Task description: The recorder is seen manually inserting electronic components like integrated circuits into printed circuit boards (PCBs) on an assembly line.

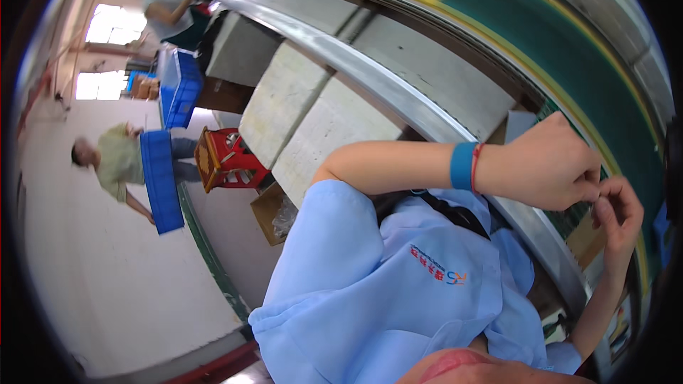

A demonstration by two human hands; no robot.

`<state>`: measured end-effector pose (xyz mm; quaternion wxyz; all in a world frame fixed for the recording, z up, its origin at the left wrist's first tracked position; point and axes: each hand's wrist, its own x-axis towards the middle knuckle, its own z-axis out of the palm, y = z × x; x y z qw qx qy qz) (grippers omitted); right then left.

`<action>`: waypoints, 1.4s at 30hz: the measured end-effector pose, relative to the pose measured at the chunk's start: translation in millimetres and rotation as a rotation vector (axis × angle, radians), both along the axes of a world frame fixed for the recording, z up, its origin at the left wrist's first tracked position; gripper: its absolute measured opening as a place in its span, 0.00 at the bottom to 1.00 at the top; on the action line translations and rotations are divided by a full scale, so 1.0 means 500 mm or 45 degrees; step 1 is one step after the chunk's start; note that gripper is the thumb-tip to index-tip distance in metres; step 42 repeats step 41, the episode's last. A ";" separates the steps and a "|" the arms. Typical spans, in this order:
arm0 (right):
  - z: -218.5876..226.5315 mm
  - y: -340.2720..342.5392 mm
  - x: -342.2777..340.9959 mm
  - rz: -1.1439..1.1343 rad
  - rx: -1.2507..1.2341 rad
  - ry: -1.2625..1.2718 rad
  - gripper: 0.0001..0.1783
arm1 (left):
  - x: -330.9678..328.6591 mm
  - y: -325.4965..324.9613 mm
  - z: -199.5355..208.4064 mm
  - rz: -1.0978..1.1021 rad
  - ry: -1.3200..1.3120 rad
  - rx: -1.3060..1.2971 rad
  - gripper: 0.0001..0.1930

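My left hand (544, 160) is bent at the wrist with its fingers curled into a pinch. It wears a blue wristband (462, 166) and a thin red bracelet (477, 168). My right hand (620, 213) meets it fingertip to fingertip, thumb and fingers also pinched. Anything between the fingertips is too small or hidden to make out. Both hands are above the near side of a green conveyor belt (491, 21) with yellow lines, close to its metal rail (398, 89).
Pale blocks (334, 131) stand beside the rail. Farther left are a red stool (228, 160) and an open carton (274, 213). One person (117, 163) holds a blue crate (162, 181); another (167, 11) stands at the line, near a second blue crate (181, 89).
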<state>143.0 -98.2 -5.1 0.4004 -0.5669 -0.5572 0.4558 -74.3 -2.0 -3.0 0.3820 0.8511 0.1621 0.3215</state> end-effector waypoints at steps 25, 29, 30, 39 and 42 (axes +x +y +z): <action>-0.152 -0.064 0.210 -0.815 0.199 0.032 0.09 | -0.069 -0.009 -0.093 0.608 0.649 -0.654 0.30; -0.139 -0.069 0.208 -0.873 0.246 0.069 0.09 | -0.021 -0.036 -0.065 0.572 0.816 -0.669 0.32; -0.145 -0.069 0.210 -0.888 0.248 0.118 0.09 | -0.012 -0.037 -0.059 0.572 0.825 -0.686 0.32; -0.156 -0.121 0.279 -1.256 0.360 0.161 0.12 | 0.061 -0.036 -0.050 0.398 1.208 -0.510 0.32; -0.145 -0.210 0.317 -1.340 0.295 0.073 0.15 | 0.094 -0.036 -0.020 0.301 1.266 -0.527 0.33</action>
